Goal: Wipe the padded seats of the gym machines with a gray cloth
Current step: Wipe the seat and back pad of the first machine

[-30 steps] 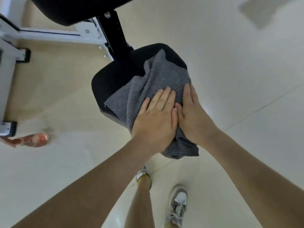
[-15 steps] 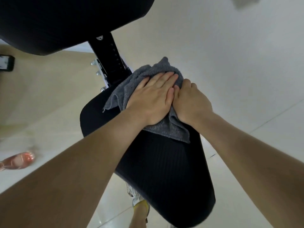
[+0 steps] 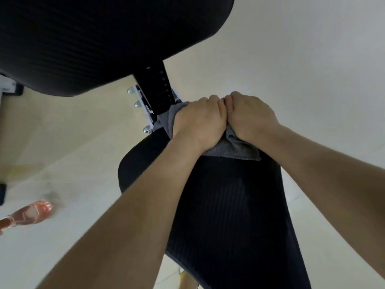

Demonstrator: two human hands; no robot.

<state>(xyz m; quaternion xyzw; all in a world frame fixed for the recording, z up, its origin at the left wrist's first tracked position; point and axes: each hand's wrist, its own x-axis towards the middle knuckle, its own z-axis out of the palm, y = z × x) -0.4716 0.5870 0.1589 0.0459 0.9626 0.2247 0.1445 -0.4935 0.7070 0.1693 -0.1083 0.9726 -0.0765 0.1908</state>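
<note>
Both hands have slid the gray cloth to the padded seat's far end; left hand and right hand apparently curl their fingers onto it.

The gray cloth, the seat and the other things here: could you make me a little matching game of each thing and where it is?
Things:
1. gray cloth
2. seat pad
3. back pad
4. orange bottle

Places:
A. on the floor, at left
B. fills the top left of the view
C. bunched under both hands
D. beneath the forearms

Pairs: 1-C, 2-D, 3-B, 4-A
</note>
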